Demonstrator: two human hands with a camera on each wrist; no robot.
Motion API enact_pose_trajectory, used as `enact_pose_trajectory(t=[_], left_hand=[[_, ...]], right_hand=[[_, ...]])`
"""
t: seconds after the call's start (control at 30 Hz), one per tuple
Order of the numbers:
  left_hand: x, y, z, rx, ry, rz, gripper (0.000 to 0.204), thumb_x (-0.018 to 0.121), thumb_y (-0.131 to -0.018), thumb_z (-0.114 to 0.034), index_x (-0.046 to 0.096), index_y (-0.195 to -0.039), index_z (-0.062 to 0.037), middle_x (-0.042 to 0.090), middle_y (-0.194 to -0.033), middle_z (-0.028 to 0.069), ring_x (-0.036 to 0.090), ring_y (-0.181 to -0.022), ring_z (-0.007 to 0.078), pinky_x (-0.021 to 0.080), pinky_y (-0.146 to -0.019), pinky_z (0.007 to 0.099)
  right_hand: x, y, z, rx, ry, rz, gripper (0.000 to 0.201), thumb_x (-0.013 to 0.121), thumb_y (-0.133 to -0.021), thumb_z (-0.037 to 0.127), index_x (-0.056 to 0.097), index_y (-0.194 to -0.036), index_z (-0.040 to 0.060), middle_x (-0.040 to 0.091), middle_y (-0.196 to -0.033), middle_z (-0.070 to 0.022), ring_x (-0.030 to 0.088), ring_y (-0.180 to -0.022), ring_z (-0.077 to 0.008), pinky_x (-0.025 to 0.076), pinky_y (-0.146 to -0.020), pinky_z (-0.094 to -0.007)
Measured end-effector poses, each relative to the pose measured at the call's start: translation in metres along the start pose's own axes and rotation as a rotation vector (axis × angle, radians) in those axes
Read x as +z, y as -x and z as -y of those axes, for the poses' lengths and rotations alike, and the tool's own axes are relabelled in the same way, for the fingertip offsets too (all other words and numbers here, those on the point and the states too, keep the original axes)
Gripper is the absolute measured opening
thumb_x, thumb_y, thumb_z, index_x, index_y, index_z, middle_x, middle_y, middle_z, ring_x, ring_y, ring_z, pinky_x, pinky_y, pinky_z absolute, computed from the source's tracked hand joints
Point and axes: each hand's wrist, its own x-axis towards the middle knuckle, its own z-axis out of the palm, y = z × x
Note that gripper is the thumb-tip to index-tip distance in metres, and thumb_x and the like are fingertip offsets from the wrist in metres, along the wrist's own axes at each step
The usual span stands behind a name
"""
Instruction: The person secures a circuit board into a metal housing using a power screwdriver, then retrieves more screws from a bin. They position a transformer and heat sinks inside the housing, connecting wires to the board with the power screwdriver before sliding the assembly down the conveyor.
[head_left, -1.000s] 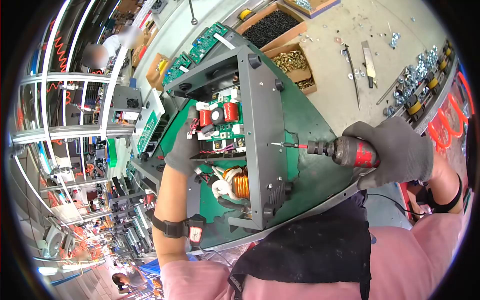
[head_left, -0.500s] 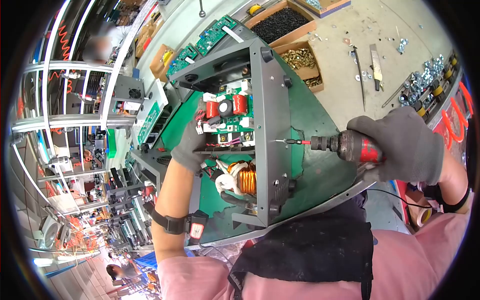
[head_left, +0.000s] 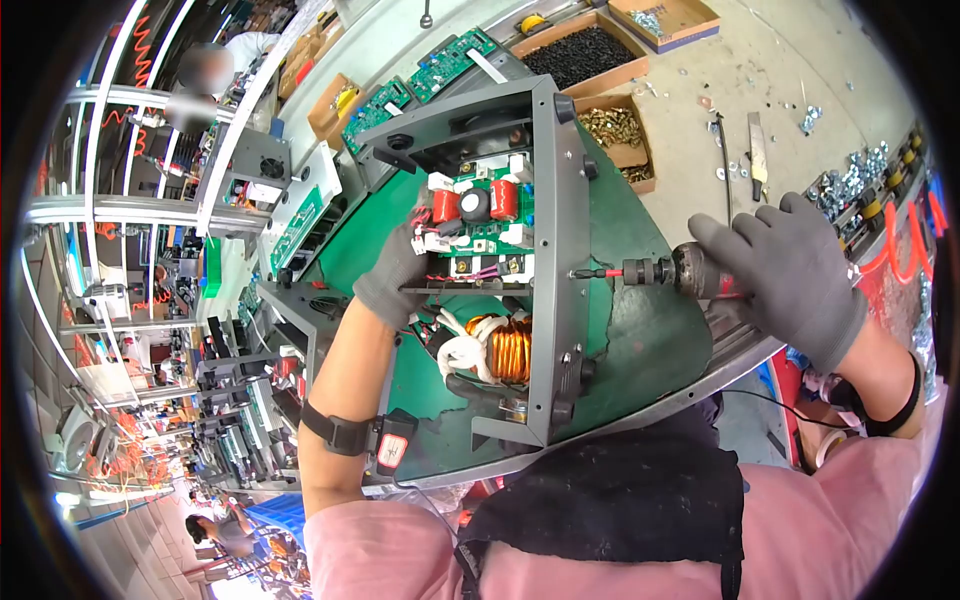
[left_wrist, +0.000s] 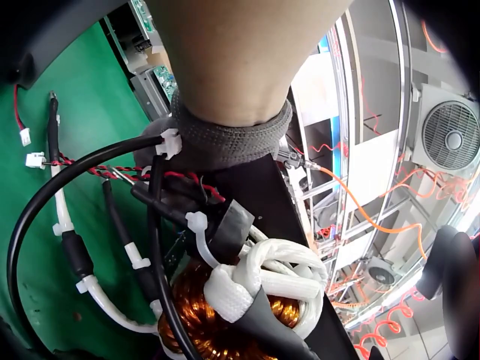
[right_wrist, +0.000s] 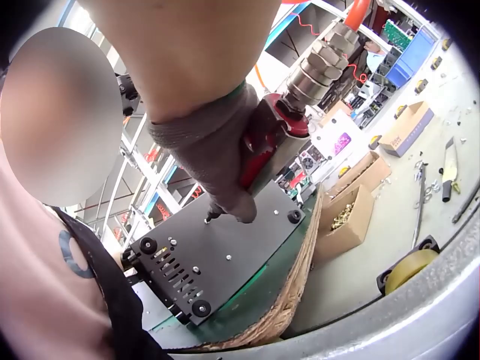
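A dark metal casing (head_left: 553, 230) stands on a green mat (head_left: 645, 330), with a circuit board (head_left: 480, 225) and a copper coil (head_left: 510, 350) inside. My gloved left hand (head_left: 395, 275) grips the left edge of the board assembly; its fingertips are partly hidden. Cables cross in front of this glove (left_wrist: 232, 142) in the left wrist view, above the coil (left_wrist: 199, 300). My right hand (head_left: 790, 275) holds a red and black power driver (head_left: 695, 270) level, its bit at the casing's side panel. In the right wrist view, the glove (right_wrist: 217, 150) wraps the red driver body (right_wrist: 262, 142).
Boxes of black screws (head_left: 580, 50) and brass-coloured parts (head_left: 612, 128) stand behind the casing. A knife (head_left: 757, 155), a thin rod (head_left: 724, 165) and loose screws (head_left: 850, 180) lie at the right. More green boards (head_left: 450, 65) are at the back; a person (head_left: 225, 530) is at lower left.
The driver bit has come closer to the casing's side panel. My right hand's fingers are spread more on the driver. The casing and left hand appear further right in the head view.
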Motion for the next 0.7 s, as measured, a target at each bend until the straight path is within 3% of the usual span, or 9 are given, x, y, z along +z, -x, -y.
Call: enact_pose_trajectory(t=[0.1, 0.13, 0.3, 0.37, 0.43, 0.5, 0.6, 0.67, 0.7], left_hand=[[-0.007, -0.003, 0.006, 0.116, -0.101, 0.028, 0.028, 0.053, -0.095, -0.020, 0.054, -0.119, -0.0048, 0.064, -0.106, 0.0099, 0.067, -0.090, 0.0194, 0.059, -0.072, 0.0319], [-0.004, 0.001, 0.001, 0.121, -0.188, 0.036, 0.030, 0.059, -0.090, -0.011, 0.054, -0.120, -0.0050, 0.064, -0.107, 0.0086, 0.067, -0.091, 0.0185, 0.058, -0.074, 0.0315], [-0.007, -0.010, 0.014, 0.197, -0.201, -0.035, 0.031, 0.059, -0.090, -0.011, 0.051, -0.120, -0.0078, 0.063, -0.107, 0.0082, 0.066, -0.082, 0.0161, 0.059, -0.067, 0.0309], [-0.016, -0.010, 0.018, 0.767, -1.167, 0.028, 0.034, 0.060, -0.087, -0.008, 0.054, -0.121, -0.0077, 0.064, -0.105, 0.0094, 0.067, -0.082, 0.0187, 0.058, -0.068, 0.0325], [0.003, -0.010, 0.012, 0.048, 0.033, -0.108, 0.033, 0.058, -0.086, -0.008, 0.057, -0.119, -0.0068, 0.065, -0.103, 0.0105, 0.067, -0.083, 0.0195, 0.057, -0.071, 0.0334], [-0.007, -0.032, 0.025, 0.155, -0.007, -0.005, 0.026, 0.055, -0.091, -0.018, 0.061, -0.113, -0.0066, 0.066, -0.101, 0.0086, 0.066, -0.087, 0.0162, 0.056, -0.072, 0.0322], [0.014, -0.066, 0.035, 0.273, 0.011, 0.044, 0.031, 0.065, -0.085, -0.036, 0.068, -0.101, -0.0101, 0.066, -0.095, 0.0059, 0.060, -0.081, 0.0148, 0.049, -0.069, 0.0320], [0.058, -0.045, 0.008, 0.188, -0.119, -0.057, 0.023, 0.055, -0.091, -0.028, 0.067, -0.101, -0.0109, 0.067, -0.095, 0.0027, 0.059, -0.088, 0.0128, 0.046, -0.079, 0.0330], [0.075, -0.033, 0.004, 0.322, -0.080, 0.009, 0.022, 0.051, -0.092, -0.023, 0.067, -0.101, -0.0108, 0.066, -0.095, 0.0029, 0.057, -0.088, 0.0112, 0.044, -0.081, 0.0318]], right_hand=[[-0.006, 0.009, -0.009, 0.043, -0.084, 0.034, 0.060, 0.077, -0.059, 0.024, 0.056, -0.115, 0.0144, 0.060, -0.078, -0.0023, 0.059, -0.075, -0.0215, 0.042, -0.072, -0.0333], [-0.003, 0.022, -0.017, 0.101, -0.109, -0.029, 0.060, 0.077, -0.060, 0.024, 0.057, -0.116, 0.0139, 0.060, -0.081, -0.0035, 0.059, -0.077, -0.0230, 0.042, -0.072, -0.0339], [0.041, 0.129, -0.086, 0.510, 0.007, -0.199, 0.059, 0.075, -0.068, 0.019, 0.054, -0.121, 0.0083, 0.062, -0.104, -0.0120, 0.058, -0.093, -0.0321, 0.044, -0.080, -0.0416], [0.069, 0.194, -0.120, 0.694, 0.068, -0.171, 0.057, 0.074, -0.072, 0.019, 0.052, -0.123, 0.0070, 0.060, -0.108, -0.0154, 0.057, -0.099, -0.0359, 0.045, -0.083, -0.0428], [0.095, 0.258, -0.154, 0.827, 0.078, -0.117, 0.052, 0.070, -0.079, 0.022, 0.050, -0.125, 0.0087, 0.058, -0.115, -0.0168, 0.055, -0.106, -0.0376, 0.044, -0.086, -0.0433], [0.089, 0.270, -0.147, 1.146, -0.033, -0.026, 0.050, 0.066, -0.084, 0.025, 0.049, -0.129, 0.0110, 0.053, -0.125, -0.0174, 0.050, -0.115, -0.0388, 0.042, -0.092, -0.0452], [0.097, 0.271, -0.171, 1.015, 0.270, -0.048, 0.055, 0.063, -0.087, 0.021, 0.042, -0.137, 0.0117, 0.046, -0.135, -0.0178, 0.044, -0.123, -0.0380, 0.041, -0.097, -0.0440], [0.062, 0.186, -0.136, 0.766, 0.134, -0.219, 0.055, 0.060, -0.089, 0.026, 0.041, -0.139, 0.0110, 0.045, -0.136, -0.0181, 0.041, -0.126, -0.0373, 0.036, -0.103, -0.0434], [0.059, 0.154, -0.128, 0.644, 0.081, -0.276, 0.056, 0.060, -0.090, 0.028, 0.042, -0.138, 0.0077, 0.047, -0.133, -0.0186, 0.042, -0.125, -0.0368, 0.034, -0.105, -0.0434]])
